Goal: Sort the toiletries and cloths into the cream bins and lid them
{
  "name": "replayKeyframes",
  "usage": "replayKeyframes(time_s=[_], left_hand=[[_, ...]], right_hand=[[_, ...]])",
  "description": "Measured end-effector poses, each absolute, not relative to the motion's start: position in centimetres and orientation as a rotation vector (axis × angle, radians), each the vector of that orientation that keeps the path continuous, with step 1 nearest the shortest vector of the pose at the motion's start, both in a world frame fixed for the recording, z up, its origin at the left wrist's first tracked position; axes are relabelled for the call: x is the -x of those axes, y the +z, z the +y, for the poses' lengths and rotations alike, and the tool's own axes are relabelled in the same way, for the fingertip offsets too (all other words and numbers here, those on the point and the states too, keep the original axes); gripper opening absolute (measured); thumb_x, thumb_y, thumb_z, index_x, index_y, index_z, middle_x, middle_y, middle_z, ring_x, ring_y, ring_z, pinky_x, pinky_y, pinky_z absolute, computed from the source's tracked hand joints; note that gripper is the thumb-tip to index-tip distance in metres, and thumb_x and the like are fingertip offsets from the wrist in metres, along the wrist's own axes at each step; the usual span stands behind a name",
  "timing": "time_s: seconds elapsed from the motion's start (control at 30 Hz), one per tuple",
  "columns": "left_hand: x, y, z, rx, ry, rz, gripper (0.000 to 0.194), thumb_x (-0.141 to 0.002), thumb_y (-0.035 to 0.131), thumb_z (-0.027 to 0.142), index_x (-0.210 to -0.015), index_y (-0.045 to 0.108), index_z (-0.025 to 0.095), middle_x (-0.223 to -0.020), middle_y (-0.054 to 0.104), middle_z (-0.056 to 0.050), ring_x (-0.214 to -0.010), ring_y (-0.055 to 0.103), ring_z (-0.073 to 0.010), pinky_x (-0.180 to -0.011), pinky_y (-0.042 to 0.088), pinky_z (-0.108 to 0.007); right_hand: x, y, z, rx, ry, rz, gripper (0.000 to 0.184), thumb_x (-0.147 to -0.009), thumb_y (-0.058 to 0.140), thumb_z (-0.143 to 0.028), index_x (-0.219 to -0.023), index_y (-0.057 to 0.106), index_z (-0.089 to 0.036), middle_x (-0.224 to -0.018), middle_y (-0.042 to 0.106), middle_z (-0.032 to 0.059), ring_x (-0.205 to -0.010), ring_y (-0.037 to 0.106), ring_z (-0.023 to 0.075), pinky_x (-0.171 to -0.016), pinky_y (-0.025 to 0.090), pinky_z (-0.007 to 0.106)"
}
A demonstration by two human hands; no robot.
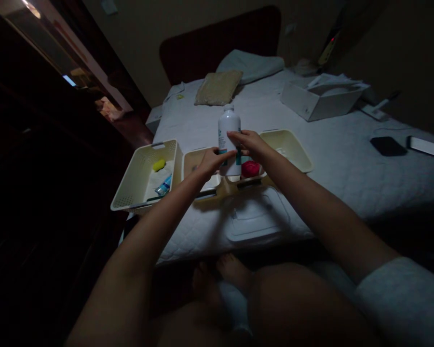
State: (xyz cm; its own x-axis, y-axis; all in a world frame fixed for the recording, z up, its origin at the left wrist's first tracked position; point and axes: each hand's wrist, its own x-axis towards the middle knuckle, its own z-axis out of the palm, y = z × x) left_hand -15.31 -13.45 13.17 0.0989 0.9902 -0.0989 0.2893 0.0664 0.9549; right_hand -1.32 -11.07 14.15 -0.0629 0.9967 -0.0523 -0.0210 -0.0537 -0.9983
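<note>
Upright between my two hands is a white capped bottle with teal print on its label. My left hand grips its lower left side, thumb across the front. From the right, my right hand holds it at mid-height with the fingers on the label. Behind and below the bottle stand small cream baskets, one open basket on the left and another holding a red item on the right. A clear plastic lid lies on the bed in front of them.
A larger cream basket at the left holds a yellow item and a blue packet. Another cream basket sits at the right. Farther back are a pillow, a white box and a dark flat object.
</note>
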Motion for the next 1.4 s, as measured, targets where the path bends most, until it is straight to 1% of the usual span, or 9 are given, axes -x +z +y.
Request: replayKeyframes(time_s=[0.27,0.47,0.63,0.77,0.87,1.0,1.13,1.27,1.4], left_hand=[[5.8,13.5,-11.4,-1.416,0.86,1.164,0.045,-0.064,0.071,0.043,-0.094,0.06,0.011,-0.089,0.066,-0.01,-0.082,0.061,-0.0179,-0.072,0.048,-0.028],[0.5,11.3,-9.6,-1.403,0.785,1.034,0.041,-0.065,0.072,0.039,-0.094,0.062,0.011,-0.087,0.067,-0.009,-0.08,0.061,-0.0178,-0.072,0.047,-0.029],[-2.1,9.3,-9.4,-1.411,0.732,0.944,0.041,-0.069,0.068,0.04,-0.098,0.062,0.012,-0.093,0.066,-0.009,-0.081,0.059,-0.0168,-0.073,0.046,-0.029],[-2.7,7.8,-9.1,-1.529,0.757,1.013,0.043,-0.074,0.062,0.041,-0.104,0.058,0.01,-0.101,0.063,-0.013,-0.085,0.059,-0.0179,-0.076,0.044,-0.03],[-1.7,7.1,-9.3,-1.812,0.718,1.09,0.046,-0.072,0.065,0.038,-0.107,0.056,0.011,-0.105,0.06,-0.014,-0.093,0.056,-0.0211,-0.082,0.042,-0.032],[0.5,6.2,-10.6,-2.349,0.403,0.987,0.026,-0.068,0.068,0.03,-0.089,0.062,0.015,-0.1,0.06,-0.012,-0.102,0.051,-0.0254,-0.093,0.036,-0.035],[1.6,4.8,-11.8,-2.483,0.2,0.866,0.008,-0.075,0.059,0.023,-0.078,0.062,0.016,-0.091,0.06,-0.013,-0.097,0.052,-0.0259,-0.092,0.036,-0.037],[1.7,4.0,-11.9,-2.461,0.26,0.879,0.014,-0.078,0.049,0.014,-0.077,0.063,0.016,-0.086,0.059,-0.013,-0.094,0.053,-0.0266,-0.087,0.037,-0.038],[1.6,4.0,-11.7,-2.473,0.253,0.868,0.015,-0.076,0.049,0.013,-0.073,0.064,0.015,-0.08,0.059,-0.012,-0.089,0.054,-0.027,-0.084,0.037,-0.038]], right_hand=[[-7.7,14.9,-10.1,1.324,1.181,-1.036,0.028,-0.071,0.066,-0.039,-0.086,0.056,-0.017,-0.083,0.062,0.0033,-0.074,0.06,0.0144,-0.072,0.05,0.033],[-13.0,13.5,-10.2,1.42,1.114,-0.92,0.024,-0.07,0.065,-0.034,-0.084,0.055,-0.018,-0.084,0.061,0.0031,-0.077,0.059,0.0153,-0.074,0.05,0.034],[-15.2,12.2,-10.5,1.505,1.06,-0.914,0.025,-0.069,0.065,-0.036,-0.085,0.056,-0.019,-0.085,0.062,0.0039,-0.08,0.059,0.017,-0.075,0.05,0.035],[-16.1,10.6,-9.9,1.558,0.979,-0.914,0.031,-0.067,0.065,-0.041,-0.086,0.056,-0.019,-0.09,0.063,0.0045,-0.081,0.059,0.0175,-0.074,0.05,0.035],[-16.9,9.2,-9.1,1.654,0.858,-0.977,0.044,-0.062,0.068,-0.043,-0.097,0.056,-0.019,-0.098,0.063,0.006,-0.087,0.059,0.0191,-0.074,0.05,0.034],[-17.7,7.6,-8.2,1.812,0.678,-1.114,0.064,-0.055,0.073,-0.044,-0.11,0.054,-0.017,-0.105,0.062,0.0093,-0.093,0.059,0.0229,-0.075,0.049,0.033],[-17.6,6.4,-7.7,1.862,0.673,-1.133,0.062,-0.058,0.07,-0.047,-0.109,0.056,-0.014,-0.104,0.062,0.0121,-0.093,0.06,0.025,-0.075,0.049,0.034],[-16.6,5.3,-7.0,1.908,0.699,-1.148,0.06,-0.062,0.066,-0.049,-0.109,0.057,-0.013,-0.103,0.063,0.0138,-0.092,0.061,0.0257,-0.073,0.05,0.035],[-14.9,3.5,-6.1,2.06,0.644,-1.265,0.063,-0.061,0.066,-0.052,-0.109,0.058,-0.013,-0.106,0.063,0.0158,-0.095,0.061,0.0275,-0.079,0.048,0.035]])
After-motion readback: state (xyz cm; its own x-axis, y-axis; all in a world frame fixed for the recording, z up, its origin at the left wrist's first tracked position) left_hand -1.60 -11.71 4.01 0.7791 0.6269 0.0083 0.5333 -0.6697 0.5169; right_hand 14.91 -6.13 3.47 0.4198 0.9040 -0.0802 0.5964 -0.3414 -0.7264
